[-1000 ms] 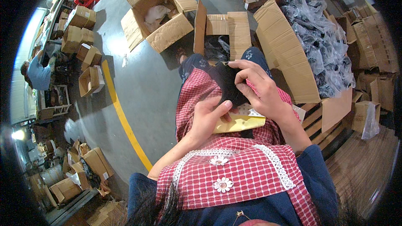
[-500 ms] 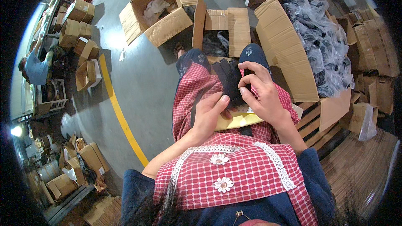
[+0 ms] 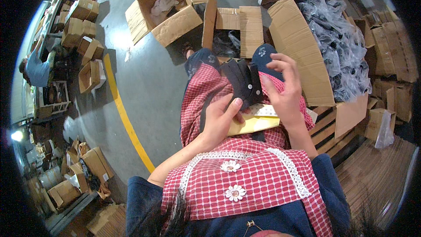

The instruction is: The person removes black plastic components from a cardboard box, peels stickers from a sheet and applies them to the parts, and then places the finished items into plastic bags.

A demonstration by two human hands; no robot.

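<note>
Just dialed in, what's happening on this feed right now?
A seated person in a red checked apron is working on a small black fabric piece over their lap. The left hand supports it from below along with a yellow card, and the right hand grips its right side. A big carton of black bagged items stands at their right.

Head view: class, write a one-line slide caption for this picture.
Seated person's left hand and right hand hold a dark garment over a yellow envelope, cardboard boxes around.

Black folded garment (image 3: 244,83) on lap, over yellow envelope (image 3: 254,124).
</note>
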